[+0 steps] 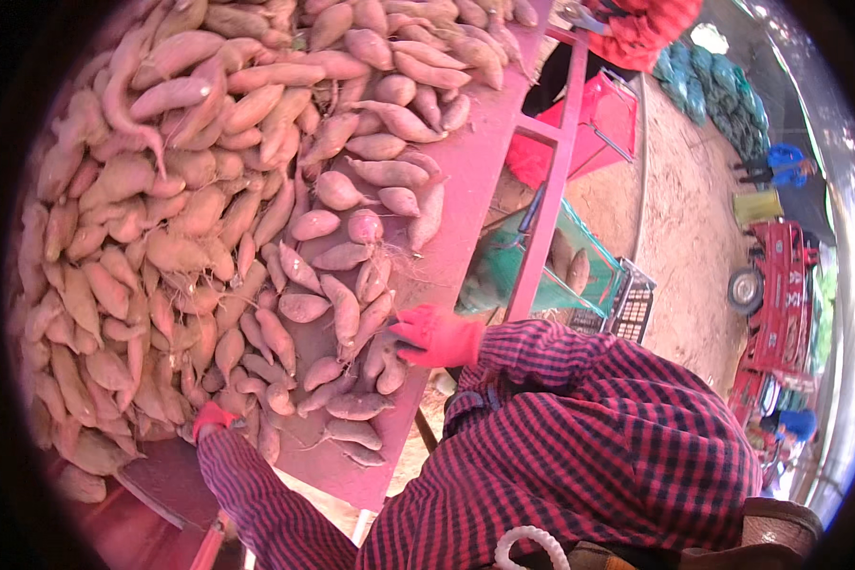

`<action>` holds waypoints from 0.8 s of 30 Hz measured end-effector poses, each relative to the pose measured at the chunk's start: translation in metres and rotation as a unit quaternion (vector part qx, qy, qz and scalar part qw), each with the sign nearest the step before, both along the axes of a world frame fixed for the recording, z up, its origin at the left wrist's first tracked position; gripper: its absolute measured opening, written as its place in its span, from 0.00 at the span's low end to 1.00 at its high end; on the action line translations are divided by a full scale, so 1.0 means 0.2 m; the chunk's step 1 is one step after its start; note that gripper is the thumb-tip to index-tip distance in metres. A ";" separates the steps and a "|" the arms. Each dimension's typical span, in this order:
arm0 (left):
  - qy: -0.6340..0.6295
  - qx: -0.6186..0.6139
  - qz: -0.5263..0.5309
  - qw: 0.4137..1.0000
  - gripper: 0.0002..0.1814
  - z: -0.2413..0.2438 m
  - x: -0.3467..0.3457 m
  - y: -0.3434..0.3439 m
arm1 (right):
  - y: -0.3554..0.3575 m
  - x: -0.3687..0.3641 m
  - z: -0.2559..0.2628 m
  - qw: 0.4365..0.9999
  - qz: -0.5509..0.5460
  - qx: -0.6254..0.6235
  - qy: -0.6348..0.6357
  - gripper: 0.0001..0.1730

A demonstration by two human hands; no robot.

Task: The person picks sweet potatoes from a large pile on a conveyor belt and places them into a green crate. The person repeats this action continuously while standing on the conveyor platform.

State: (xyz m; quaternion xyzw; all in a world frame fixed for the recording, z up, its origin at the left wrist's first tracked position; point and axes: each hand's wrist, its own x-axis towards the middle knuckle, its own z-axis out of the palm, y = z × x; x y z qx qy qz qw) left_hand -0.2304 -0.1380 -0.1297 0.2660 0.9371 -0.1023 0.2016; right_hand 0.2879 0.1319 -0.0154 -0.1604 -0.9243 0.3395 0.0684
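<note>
A big heap of sweet potatoes [178,249], many with thin roots and soil on them, covers the left of a reddish sorting table [456,192]. My right hand [434,336], in a red glove, is at the table's near edge, fingers apart, beside a few loose sweet potatoes [392,374]; whether it touches them is unclear. Lower left, my left hand [216,417], also in a red glove, reaches in among sweet potatoes at the heap's lower edge. Its fingers are mostly hidden, so its grip cannot be seen. Both my arms wear checked sleeves.
Right of the table's metal frame [541,242] hang a green mesh bag [577,246] holding sweet potatoes and a red mesh bag [602,121]. A black plastic crate [634,303] stands below. A co-worker's red sleeve [641,32] is at top right. Filled bags [719,100] and a red cart [780,299] lie beyond.
</note>
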 end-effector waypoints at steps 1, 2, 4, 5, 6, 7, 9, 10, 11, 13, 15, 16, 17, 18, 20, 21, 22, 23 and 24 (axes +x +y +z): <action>-0.004 0.000 -0.002 1.000 0.33 0.03 0.00 -0.03 | -0.04 -0.04 0.04 1.000 -0.008 -0.012 0.001 0.23; -0.015 0.009 -0.007 1.000 0.32 0.02 0.02 -0.03 | -0.06 -0.06 0.07 1.000 -0.010 -0.024 0.000 0.23; -0.016 0.009 0.016 1.000 0.32 0.13 0.10 -0.31 | -0.14 -0.14 0.06 0.992 -0.030 -0.060 0.103 0.24; -0.032 0.016 0.006 0.999 0.32 0.14 0.13 -0.30 | -0.16 -0.15 0.07 0.985 -0.056 -0.135 0.088 0.23; -0.036 0.029 0.026 0.999 0.32 0.19 0.21 -0.36 | -0.17 -0.20 0.09 0.972 -0.054 -0.217 0.074 0.23; -0.042 0.047 0.057 0.996 0.31 0.25 0.31 -0.42 | -0.20 -0.25 0.10 0.935 -0.070 -0.344 0.054 0.21; -0.082 0.136 0.152 0.975 0.30 0.47 0.53 -0.27 | -0.22 -0.32 0.02 0.863 -0.066 -0.493 0.090 0.23; -0.104 0.185 0.216 0.953 0.29 0.61 0.62 -0.25 | -0.23 -0.37 0.04 0.816 -0.060 -0.566 0.106 0.24; -0.167 0.246 0.260 0.919 0.24 0.71 0.71 -0.33 | -0.26 -0.41 0.07 0.759 -0.053 -0.639 0.116 0.25; -0.288 0.333 0.255 0.861 0.17 0.95 0.93 -0.19 | -0.26 -0.46 0.05 0.617 -0.077 -0.780 0.067 0.28; -0.353 0.347 0.257 0.830 0.18 1.14 1.15 -0.02 | -0.28 -0.53 0.09 0.489 -0.058 -0.868 0.060 0.27; -0.372 0.358 0.218 0.828 0.21 1.15 1.24 0.02 | -0.29 -0.57 0.14 0.447 -0.063 -0.890 0.056 0.26; -0.365 0.390 0.126 0.836 0.24 1.15 1.29 0.05 | -0.30 -0.62 0.20 0.401 -0.064 -0.913 0.050 0.26; -0.397 0.399 0.115 0.819 0.25 1.15 1.27 0.09 | -0.27 -0.60 0.14 0.394 -0.068 -0.914 0.060 0.25; -0.401 0.419 0.136 0.803 0.27 1.04 1.10 0.20 | -0.15 -0.50 -0.01 0.387 -0.085 -0.914 0.088 0.23; -0.361 0.431 0.178 0.807 0.28 0.87 0.95 0.21 | -0.11 -0.46 -0.09 0.381 -0.087 -0.915 0.096 0.22; -0.272 0.458 0.220 0.817 0.30 0.59 0.74 0.15 | -0.08 -0.43 -0.12 0.372 -0.090 -0.918 0.101 0.22; -0.158 0.419 0.239 0.861 0.32 0.41 0.57 0.12 | -0.05 -0.39 -0.04 0.404 -0.123 -0.901 0.096 0.23; -0.056 0.370 0.262 0.890 0.34 0.23 0.40 0.13 | -0.01 -0.32 0.06 0.438 -0.162 -0.879 0.098 0.24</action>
